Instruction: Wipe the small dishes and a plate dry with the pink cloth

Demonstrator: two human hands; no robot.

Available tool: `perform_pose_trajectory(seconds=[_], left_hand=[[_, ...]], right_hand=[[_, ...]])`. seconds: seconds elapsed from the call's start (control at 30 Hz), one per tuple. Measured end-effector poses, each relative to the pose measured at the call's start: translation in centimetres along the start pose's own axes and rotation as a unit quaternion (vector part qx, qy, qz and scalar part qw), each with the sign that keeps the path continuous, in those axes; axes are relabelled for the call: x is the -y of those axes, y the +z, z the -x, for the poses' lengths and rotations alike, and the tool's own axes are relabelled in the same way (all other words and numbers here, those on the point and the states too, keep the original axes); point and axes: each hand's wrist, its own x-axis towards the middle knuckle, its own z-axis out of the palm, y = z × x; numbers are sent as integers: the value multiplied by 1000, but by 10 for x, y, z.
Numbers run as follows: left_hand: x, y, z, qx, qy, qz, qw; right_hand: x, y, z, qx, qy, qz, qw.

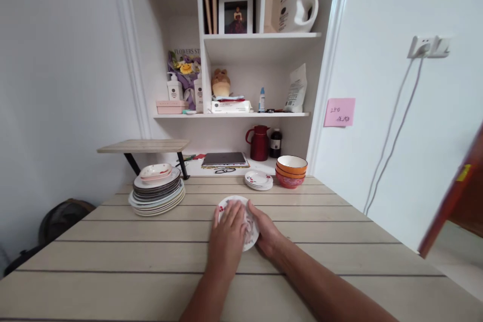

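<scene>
A small white plate (225, 205) with red flower marks lies on the wooden table (113, 241) in front of me. My left hand (228, 234) rests on top of it, fingers together, pressing a crumpled whitish cloth (249, 225) against the plate's face. My right hand (268, 234) grips the plate's right rim, thumb on the edge.
A tall stack of mixed plates (156, 191) stands at the back left. A short stack of small flowered plates (258, 179) and nested orange bowls (291, 171) stand at the back middle. Shelves behind hold a red jug (258, 143), bottles and a tablet (224, 159). A red-brown door edge (458, 191) juts in at right.
</scene>
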Motion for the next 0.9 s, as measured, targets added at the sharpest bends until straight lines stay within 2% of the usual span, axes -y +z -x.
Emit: perform_pose_trajectory(seconds=[0.1, 0.17, 0.33, 0.5, 0.6, 0.77, 0.9], left_hand=[[-3, 1, -4, -27, -92, -35, 995], [-3, 3, -3, -37, -121, -51, 991], [-3, 9, 5, -32, -86, -66, 994], [-2, 13, 10, -28, -3, -18, 999], [-2, 14, 9, -14, 21, 8, 1000], [-3, 11, 5, -1, -38, -5, 999], [-3, 10, 4, -14, -106, -28, 994]], right_hand=[[-3, 1, -1, -6, -15, 4, 1000], [-3, 1, -2, -14, -13, -7, 1000], [1, 1, -3, -49, -2, -37, 998], [3, -6, -6, -26, -10, -70, 997], [1, -10, -9, -16, -4, -63, 998], [0, -9, -8, -5, -3, -22, 1000], [-2, -3, -4, -8, -12, 15, 1000]])
